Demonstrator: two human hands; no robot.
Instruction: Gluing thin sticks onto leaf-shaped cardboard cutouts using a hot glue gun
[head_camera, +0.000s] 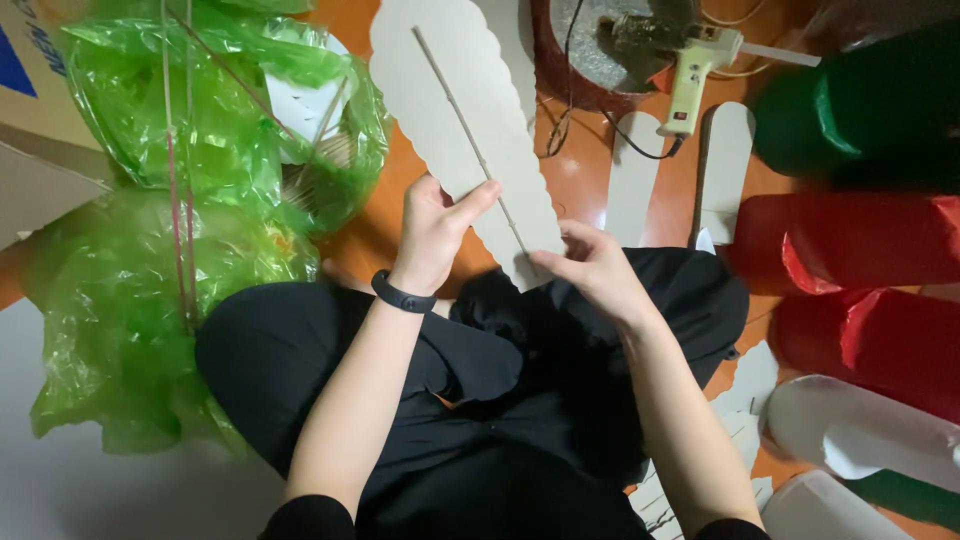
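Your left hand (432, 232) pinches the scalloped grey card cutout (470, 120) at its left edge, thumb pressed on top, grip closed on it. Your right hand (598, 268) holds the card's lower tip, fingers tight on it, just above your lap. A thin stick (465, 125) runs along the card's middle. A glue gun (695, 70) lies on the orange floor (580, 170) beyond, green cellophane (200, 130) to your left.

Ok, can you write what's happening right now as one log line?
left hand: holds scalloped card cutout | right hand: pinches thin stick on cutout | glue gun: on floor, untouched
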